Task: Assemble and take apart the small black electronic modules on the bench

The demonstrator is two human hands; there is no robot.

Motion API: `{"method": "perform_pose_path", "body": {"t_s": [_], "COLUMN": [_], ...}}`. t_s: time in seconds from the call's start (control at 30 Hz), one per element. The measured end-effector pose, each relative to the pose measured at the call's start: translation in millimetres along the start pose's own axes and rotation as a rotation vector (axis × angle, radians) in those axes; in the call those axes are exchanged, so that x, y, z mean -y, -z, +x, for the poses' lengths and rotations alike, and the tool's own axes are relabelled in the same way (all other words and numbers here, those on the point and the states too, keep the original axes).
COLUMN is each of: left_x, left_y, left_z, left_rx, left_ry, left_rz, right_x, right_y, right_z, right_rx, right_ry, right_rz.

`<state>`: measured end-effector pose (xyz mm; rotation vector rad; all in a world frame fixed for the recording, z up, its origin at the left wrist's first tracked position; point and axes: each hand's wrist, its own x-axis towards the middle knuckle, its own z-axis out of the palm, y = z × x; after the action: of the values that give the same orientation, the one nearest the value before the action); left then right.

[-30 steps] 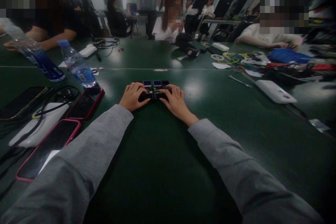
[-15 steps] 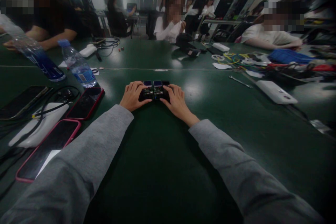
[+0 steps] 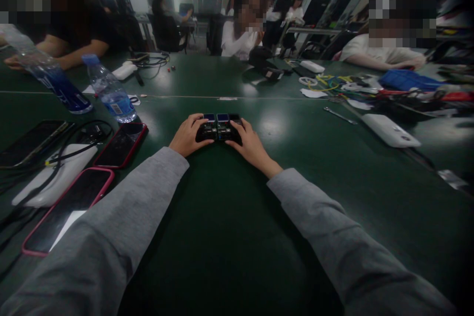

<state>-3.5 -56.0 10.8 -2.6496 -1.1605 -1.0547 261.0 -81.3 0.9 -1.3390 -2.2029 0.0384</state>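
Note:
Two small dark electronic modules sit side by side on the green table in front of me, with exposed circuit boards and a little bluish screen at the back of each. My left hand [image 3: 187, 137] grips the left module [image 3: 209, 131], thumb along its near edge and fingers over its left side. Around the right module [image 3: 224, 131] my right hand [image 3: 252, 145] is closed the same way, thumb at the near edge and index finger on top. A dark piece [image 3: 235, 117] shows behind the right fingers; its kind is unclear. The modules' outer sides are hidden by my hands.
To the left lie a pink-edged phone [image 3: 70, 212], a red-edged phone [image 3: 122, 145], a white power bank [image 3: 55, 177] with cables, and a water bottle [image 3: 111, 91]. At right are a wrench [image 3: 339, 115], a white device [image 3: 390, 130] and tangled wires. Several people sit beyond.
Fingers of both hands have shifted slightly, and more of the dark piece behind the right fingers shows. Both modules stay in almost the same place.

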Motion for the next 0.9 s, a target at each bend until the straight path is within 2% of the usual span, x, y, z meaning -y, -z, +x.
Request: {"method": "perform_pose_path", "body": {"t_s": [0.37,0.9], "left_x": [0.6,-2.6], "left_y": [2.0,3.9], "left_z": [0.2,0.0], "left_rx": [0.009,0.04], "left_ry": [-0.02,-0.052], "left_rz": [-0.122,-0.032], "right_x": [1.0,6.6], "right_y": [1.5,7.4], "right_z": [0.7,-1.0], "right_rx": [0.005,0.025], "right_ry": [0.0,0.006], "right_rz": [0.039,0.048]}}
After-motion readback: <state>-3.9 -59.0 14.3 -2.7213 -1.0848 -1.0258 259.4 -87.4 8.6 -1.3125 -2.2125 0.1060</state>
